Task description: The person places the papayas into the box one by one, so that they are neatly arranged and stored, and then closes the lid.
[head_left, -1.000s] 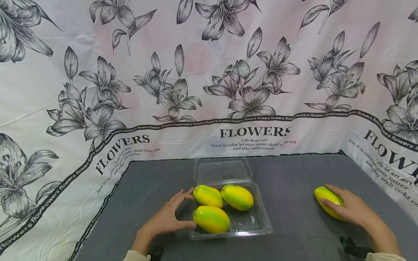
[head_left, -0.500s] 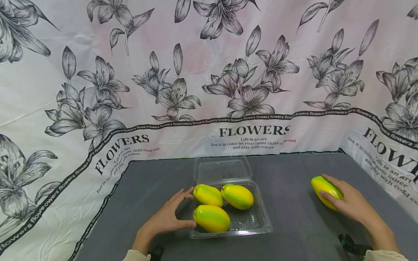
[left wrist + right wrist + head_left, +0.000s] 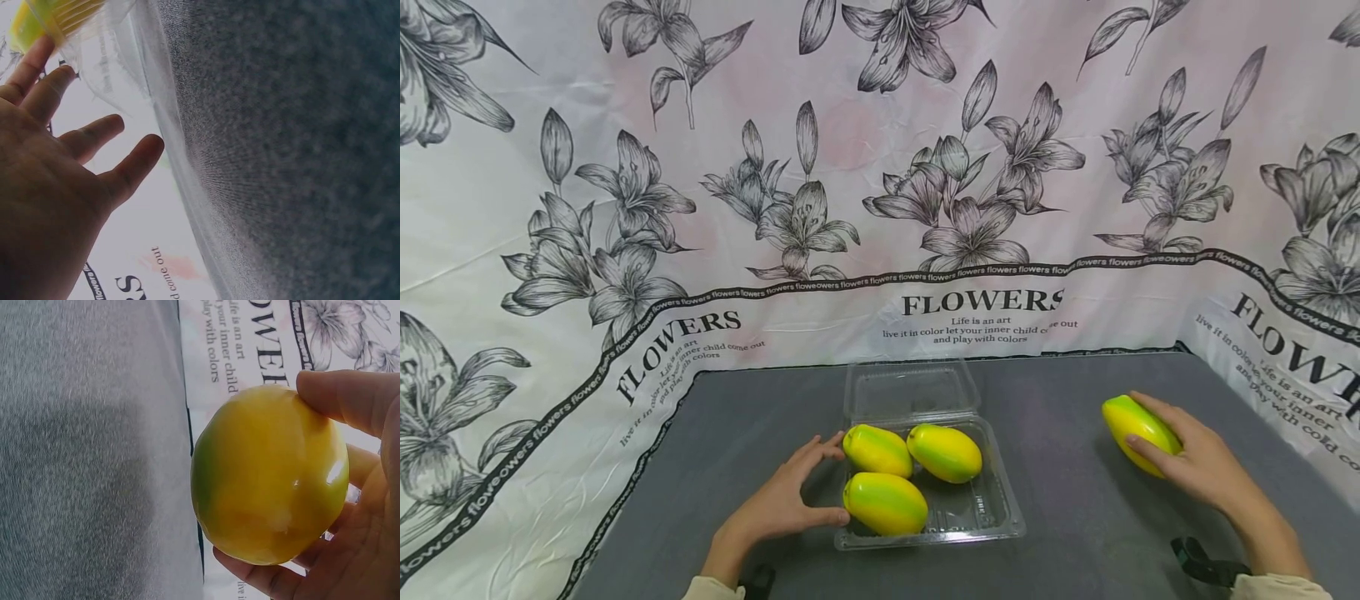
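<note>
My right hand [image 3: 1198, 458] grips a glossy yellow-green mango [image 3: 1138, 435] above the grey table's right side. In the right wrist view the thumb lies on one side of this mango [image 3: 269, 475] and fingers curl under the other. An open clear plastic clamshell box [image 3: 973, 508] stands in the middle, its lid [image 3: 912, 392] folded back. Inside lie three similar mangoes: one at the back left [image 3: 877, 451], one at the back right [image 3: 945, 453], one at the front left [image 3: 886, 503]. My left hand [image 3: 778, 496] rests at the box's left edge, thumb and fingers spread.
The grey tabletop [image 3: 1060, 533] extends on both sides of the box. A white cloth [image 3: 820, 325] printed with flowers and lettering hangs behind and along the sides. A dark strap [image 3: 1210, 564] sits at my right wrist.
My right hand has lifted the mango off the table and carried it a little to the left and away from me. The left hand and the box have stayed in place.
</note>
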{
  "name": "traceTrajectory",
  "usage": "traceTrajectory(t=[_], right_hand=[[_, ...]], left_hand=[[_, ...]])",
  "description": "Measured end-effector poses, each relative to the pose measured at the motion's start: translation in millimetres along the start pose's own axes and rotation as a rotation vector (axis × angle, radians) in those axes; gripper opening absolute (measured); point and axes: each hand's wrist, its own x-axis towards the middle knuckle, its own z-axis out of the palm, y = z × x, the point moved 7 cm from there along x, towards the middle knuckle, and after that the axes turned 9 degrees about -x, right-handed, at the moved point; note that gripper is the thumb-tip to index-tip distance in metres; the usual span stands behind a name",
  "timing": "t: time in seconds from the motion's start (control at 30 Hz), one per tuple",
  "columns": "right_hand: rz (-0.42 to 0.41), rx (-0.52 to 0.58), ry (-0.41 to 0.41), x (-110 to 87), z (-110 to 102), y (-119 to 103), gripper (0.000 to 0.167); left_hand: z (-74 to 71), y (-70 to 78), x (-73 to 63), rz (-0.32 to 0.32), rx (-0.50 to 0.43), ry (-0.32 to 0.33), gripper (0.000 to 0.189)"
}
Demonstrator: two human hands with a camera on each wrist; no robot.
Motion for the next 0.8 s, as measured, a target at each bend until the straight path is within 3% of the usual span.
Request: traceTrajectory(t=[0.23, 0.47, 0.8], right_hand=[[0.023, 0.022, -0.019, 0.7, -2, -11, 0.068], [0.041, 0.130, -0.050, 1.6, -10, -30, 0.068], [-0.041, 0.163, -0.007, 3.3, -16, -60, 0.065]], left_hand=[[-0.8, 1.1, 0.2, 0.008, 0.006, 0.000, 0.069], [-2.3, 0.4, 0.0, 0.006, 0.023, 0.000, 0.069], [-1.6, 2.9, -0.7, 0.011, 0.026, 0.000, 0.068]])
